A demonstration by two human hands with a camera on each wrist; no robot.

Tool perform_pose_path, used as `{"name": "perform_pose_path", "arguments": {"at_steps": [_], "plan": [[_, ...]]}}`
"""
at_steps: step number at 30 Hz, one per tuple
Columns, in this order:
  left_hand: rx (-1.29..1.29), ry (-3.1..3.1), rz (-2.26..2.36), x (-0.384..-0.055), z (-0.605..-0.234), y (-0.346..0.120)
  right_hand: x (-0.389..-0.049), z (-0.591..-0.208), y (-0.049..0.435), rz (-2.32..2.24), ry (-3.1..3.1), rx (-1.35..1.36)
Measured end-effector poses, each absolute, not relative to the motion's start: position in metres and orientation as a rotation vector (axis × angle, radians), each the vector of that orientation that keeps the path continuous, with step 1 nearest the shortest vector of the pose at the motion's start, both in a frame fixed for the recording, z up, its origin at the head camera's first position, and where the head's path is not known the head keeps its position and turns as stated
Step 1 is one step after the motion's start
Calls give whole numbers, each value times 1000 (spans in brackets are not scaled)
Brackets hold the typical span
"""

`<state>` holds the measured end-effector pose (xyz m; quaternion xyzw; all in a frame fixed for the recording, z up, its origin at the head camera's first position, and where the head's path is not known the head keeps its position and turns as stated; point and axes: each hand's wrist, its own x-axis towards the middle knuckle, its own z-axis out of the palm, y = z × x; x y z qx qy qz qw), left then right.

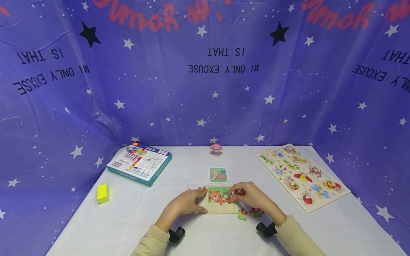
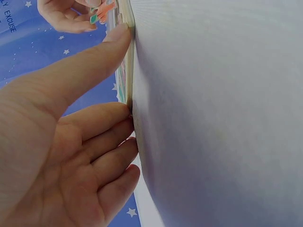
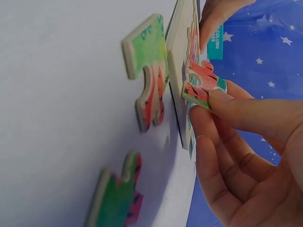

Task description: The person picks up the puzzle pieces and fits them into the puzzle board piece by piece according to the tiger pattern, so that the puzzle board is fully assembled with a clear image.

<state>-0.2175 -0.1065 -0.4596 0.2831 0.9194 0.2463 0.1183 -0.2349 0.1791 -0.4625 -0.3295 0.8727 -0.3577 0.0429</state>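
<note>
A wooden tray puzzle [image 1: 222,209] with a tiger picture, partly filled, lies on the white table in front of me. My left hand [image 1: 187,202] touches its left edge, thumb near the lower corner and extended fingers farther up, as the left wrist view also shows. Over the tray's right side, my right hand [image 1: 253,195] pinches an orange, black and green puzzle piece [image 3: 201,85] between thumb and fingers. The piece is tilted close over the tray in the right wrist view. Two loose pieces lie beside the tray: a green and orange one [image 1: 242,214] and a green and red one [image 1: 256,212].
Behind the tray lies a picture card [image 1: 218,175], with a small pink figurine [image 1: 216,149] farther back. An insect puzzle board [image 1: 302,176] lies at right. On the left are a boxed set [image 1: 140,163] and a yellow block [image 1: 103,193]. Purple starry cloth [image 1: 205,106] encloses the table.
</note>
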Motion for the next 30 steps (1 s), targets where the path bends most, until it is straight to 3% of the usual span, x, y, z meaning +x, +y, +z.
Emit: {"name": "perform_pose_path", "arguments": {"at_steps": [30], "plan": [[838, 2692, 727, -219, -461, -107, -248, -466, 166, -1010, 2660, -966]]}}
